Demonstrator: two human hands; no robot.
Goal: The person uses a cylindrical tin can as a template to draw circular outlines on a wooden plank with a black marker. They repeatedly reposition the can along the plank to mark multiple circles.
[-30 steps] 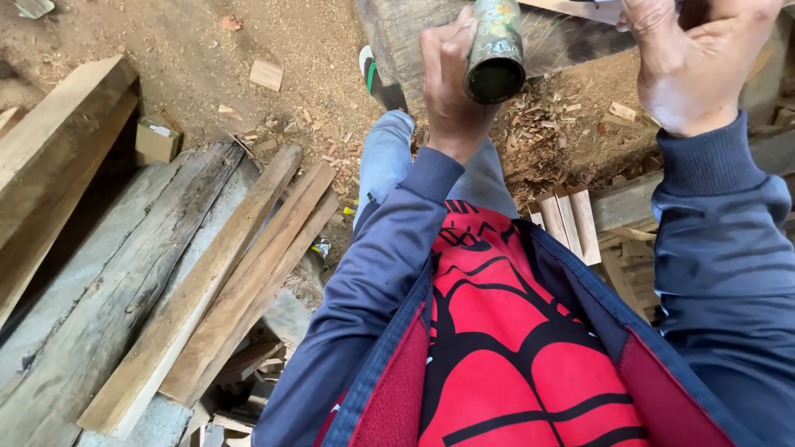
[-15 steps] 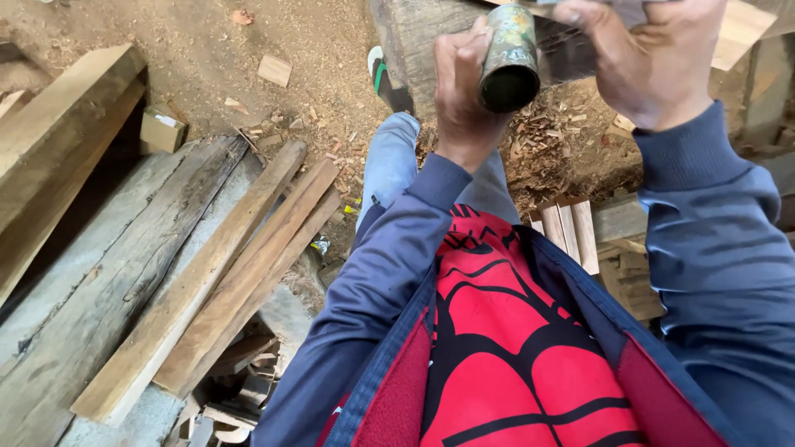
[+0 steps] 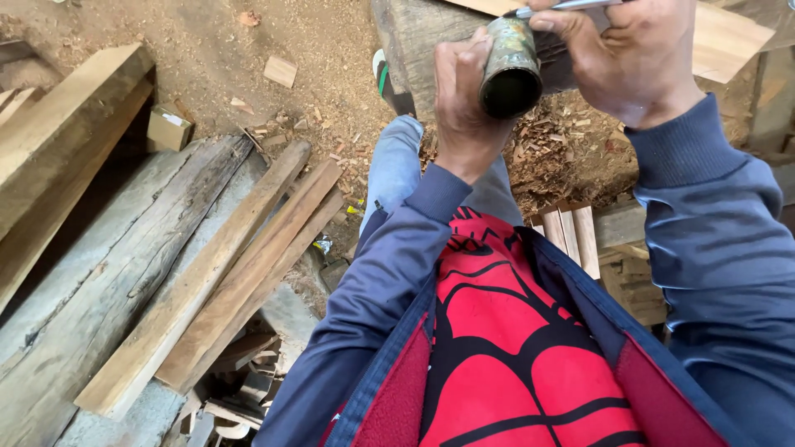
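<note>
**Head view: two hands on a worn metal cylinder above a wood-strewn floor**

Head camera looks down the person's own chest, where a blue jacket [image 3: 389,281] hangs open over a red shirt with black lines [image 3: 513,348]. The left hand [image 3: 464,108] is wrapped firmly around a worn greenish metal cylinder [image 3: 509,62], whose dark round end faces the camera. The right hand [image 3: 629,58] is closed over the cylinder's far upper side, and a thin silvery tool [image 3: 563,7] runs along under its fingers near the top edge of the view; the hand seems to pinch this tool, though most of it is hidden, so its kind cannot be told.

Both hands and the cylinder sit high in the view, above a heavy wooden block [image 3: 414,33] that stands on the sawdust floor [image 3: 273,41]. A pale board [image 3: 729,37] lies across the block behind the right hand. Wood chips [image 3: 563,141] are heaped below the cylinder. A jeans-clad leg [image 3: 393,165] reaches down to a shoe [image 3: 383,79] beside the block.

At the left, long planks [image 3: 232,273] lie slanted across weathered beams [image 3: 91,290]. A small cardboard box [image 3: 168,127] rests near the beams' far end.
</note>
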